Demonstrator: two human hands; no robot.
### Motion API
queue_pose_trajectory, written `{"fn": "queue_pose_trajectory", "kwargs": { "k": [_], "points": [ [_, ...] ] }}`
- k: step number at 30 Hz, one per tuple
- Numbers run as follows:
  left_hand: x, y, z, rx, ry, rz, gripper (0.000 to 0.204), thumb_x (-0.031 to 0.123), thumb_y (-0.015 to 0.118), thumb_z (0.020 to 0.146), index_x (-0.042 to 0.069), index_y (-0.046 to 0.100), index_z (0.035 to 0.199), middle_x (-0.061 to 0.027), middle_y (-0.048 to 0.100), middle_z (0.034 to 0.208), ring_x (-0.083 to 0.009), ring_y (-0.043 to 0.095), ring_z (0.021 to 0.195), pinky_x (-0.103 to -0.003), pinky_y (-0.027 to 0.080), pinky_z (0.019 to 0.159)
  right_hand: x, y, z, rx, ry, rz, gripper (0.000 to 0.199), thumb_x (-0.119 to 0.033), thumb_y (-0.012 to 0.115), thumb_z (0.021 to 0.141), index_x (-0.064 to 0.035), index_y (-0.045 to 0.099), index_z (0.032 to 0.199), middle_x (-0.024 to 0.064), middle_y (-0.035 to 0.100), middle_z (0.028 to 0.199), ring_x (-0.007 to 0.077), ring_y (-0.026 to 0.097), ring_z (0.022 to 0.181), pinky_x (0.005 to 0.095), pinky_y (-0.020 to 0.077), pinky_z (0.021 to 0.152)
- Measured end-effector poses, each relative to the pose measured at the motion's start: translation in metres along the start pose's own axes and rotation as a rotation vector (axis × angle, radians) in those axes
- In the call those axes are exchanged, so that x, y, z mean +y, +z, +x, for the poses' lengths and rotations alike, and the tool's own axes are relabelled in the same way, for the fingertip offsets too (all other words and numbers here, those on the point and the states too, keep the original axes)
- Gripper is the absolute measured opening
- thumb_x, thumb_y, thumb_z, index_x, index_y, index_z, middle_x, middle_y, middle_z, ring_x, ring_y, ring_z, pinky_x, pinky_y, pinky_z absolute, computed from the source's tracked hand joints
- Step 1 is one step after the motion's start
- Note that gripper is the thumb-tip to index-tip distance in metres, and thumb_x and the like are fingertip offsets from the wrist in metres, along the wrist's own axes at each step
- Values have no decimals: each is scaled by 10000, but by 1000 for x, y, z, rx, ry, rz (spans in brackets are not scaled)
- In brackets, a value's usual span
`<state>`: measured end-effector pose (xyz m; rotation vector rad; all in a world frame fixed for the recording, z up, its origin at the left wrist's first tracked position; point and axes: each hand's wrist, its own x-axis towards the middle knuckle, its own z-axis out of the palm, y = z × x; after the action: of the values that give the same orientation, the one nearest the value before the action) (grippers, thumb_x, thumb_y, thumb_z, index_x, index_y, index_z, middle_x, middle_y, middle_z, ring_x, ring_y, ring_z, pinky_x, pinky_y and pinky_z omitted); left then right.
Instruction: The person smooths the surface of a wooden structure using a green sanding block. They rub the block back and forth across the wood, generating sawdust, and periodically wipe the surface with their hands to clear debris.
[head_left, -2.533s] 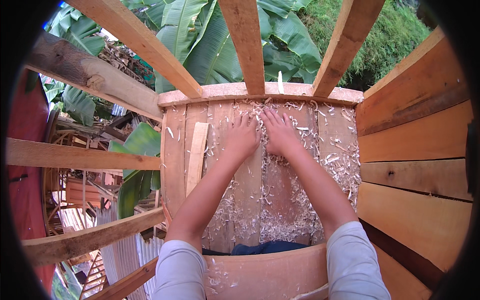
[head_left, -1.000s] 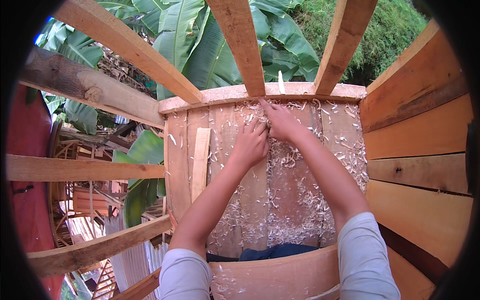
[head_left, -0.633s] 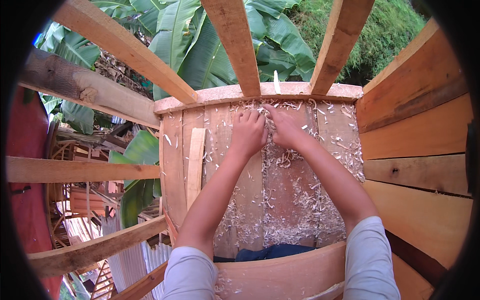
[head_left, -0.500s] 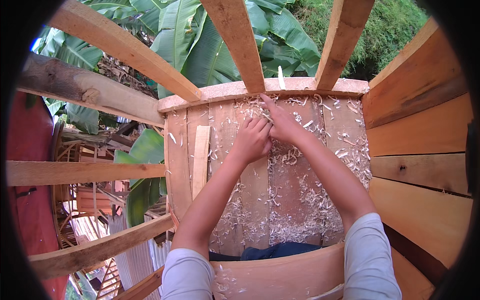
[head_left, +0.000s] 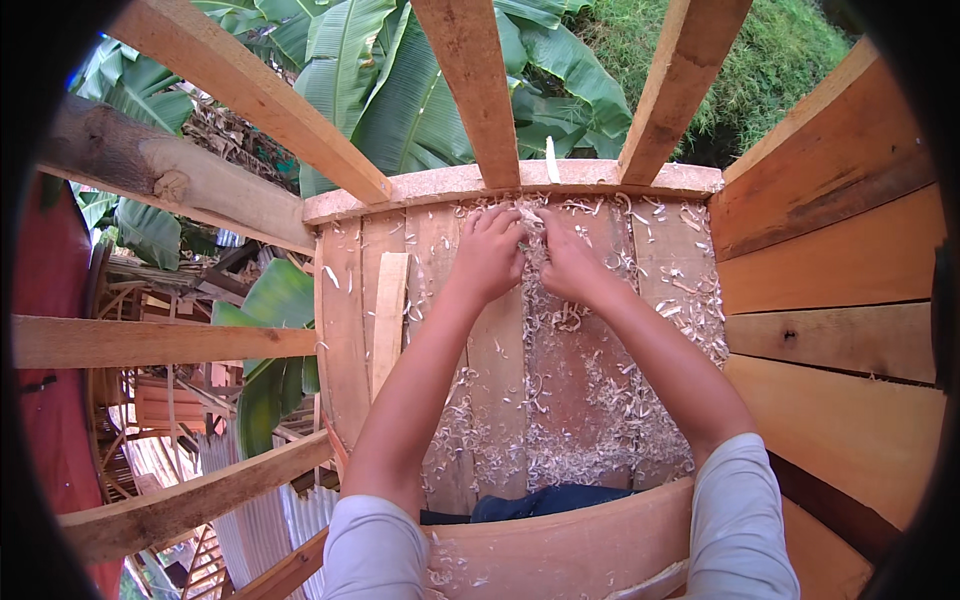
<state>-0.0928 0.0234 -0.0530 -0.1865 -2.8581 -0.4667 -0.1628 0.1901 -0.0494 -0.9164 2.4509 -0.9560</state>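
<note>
The undersides of the left hand and right hand are hidden: the left is palm down, fingers bent; the right has its fingers curled, index finger stretched forward. I cannot tell whether either grips anything. A tuft of shavings lies between them, near the rail, partly covered. The lower edge cuts off two sleeves and one board, which hides part of a dark cloth; the upper edge cuts off three posts meeting the rail. One pale sliver stands at the rail. One strip lies left of the left hand, its near end behind the forearm. More shavings, too many to count, litter the planks.
</note>
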Motion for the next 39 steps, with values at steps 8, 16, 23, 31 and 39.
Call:
{"fn": "queue_pose_trajectory", "kwargs": {
  "k": [8,16,23,31,39],
  "points": [
    [8,-6,-20,-127,31,-136,343,136,652,794,40,618,1121,-142,601,1254,-335,489,1278,-497,346,1091,-12,7,23,-62,1,264,876,89,486,748,-82,178,1550,309,559,1339,412,546,1269,420,428,1074],
    [18,8,-11,-70,-19,129,474,219,633,824,32,579,1256,-155,580,1305,-339,432,1361,-539,273,1153,-4,4,35,103,-145,141,668,32,540,786,-32,341,1420,290,615,1223,439,583,1172,485,476,975],
    [2,-5,-3,16,-406,79,524,252,598,840,74,546,1330,-185,512,1398,-331,401,1393,-563,255,1151,-5,-3,43,-50,-244,-229,746,-33,608,749,8,338,1443,205,680,1118,374,606,1125,445,411,1026],
    [-7,18,2,-93,-234,256,503,297,550,864,171,562,1351,-198,454,1478,-370,352,1431,-652,217,1136,-10,-22,38,189,-70,-10,522,54,547,747,-93,490,1245,141,679,1082,336,592,1121,452,444,965],
    [-7,6,4,3,-40,177,344,166,596,821,67,632,1148,-125,595,1255,-295,510,1262,-547,337,1082,5,9,31,115,-248,-267,785,-23,673,726,-60,386,1456,184,601,1259,332,522,1250,444,383,1067]
  ]
}}
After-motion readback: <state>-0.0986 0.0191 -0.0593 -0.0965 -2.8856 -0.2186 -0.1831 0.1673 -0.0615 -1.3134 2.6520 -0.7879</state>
